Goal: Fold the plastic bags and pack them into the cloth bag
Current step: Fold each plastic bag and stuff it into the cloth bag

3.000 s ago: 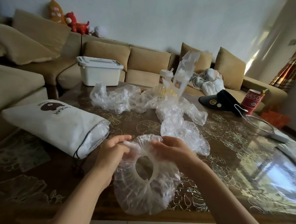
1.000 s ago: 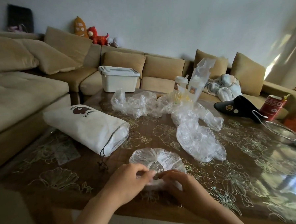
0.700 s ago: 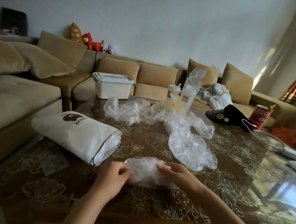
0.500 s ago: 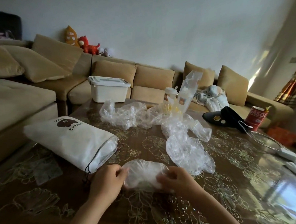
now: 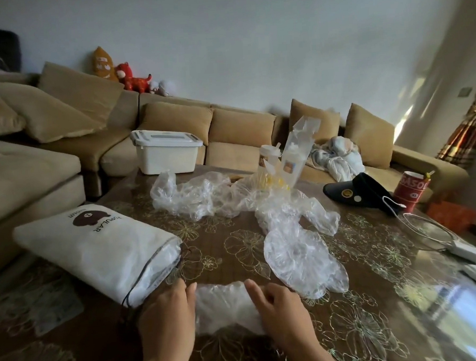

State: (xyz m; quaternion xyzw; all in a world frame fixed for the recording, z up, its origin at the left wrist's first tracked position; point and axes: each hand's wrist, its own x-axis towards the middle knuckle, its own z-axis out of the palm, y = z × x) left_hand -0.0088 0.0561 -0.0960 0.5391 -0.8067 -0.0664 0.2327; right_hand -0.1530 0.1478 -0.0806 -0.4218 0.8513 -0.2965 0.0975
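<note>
Left grip (image 5: 166, 316) and right grip (image 5: 279, 310) are pressing mostly flat on either end of the folded plastic bag (image 5: 224, 305), which runs sideways along the worktop (image 5: 229, 252) near edge. The cloth bag (image 5: 97, 248) mouth sits just beside the left grip, so that one's closer imo.

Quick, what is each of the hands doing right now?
Left hand: open, pressing the left end of the folded clear plastic bag.
Right hand: open, pressing its right end.

I see a tan corner sofa (image 5: 242, 125), pale wall (image 5: 252, 47) behind it, striped curtain (image 5: 466, 138) at its right end, floral-topped table (image 5: 234, 235) before it.
</note>
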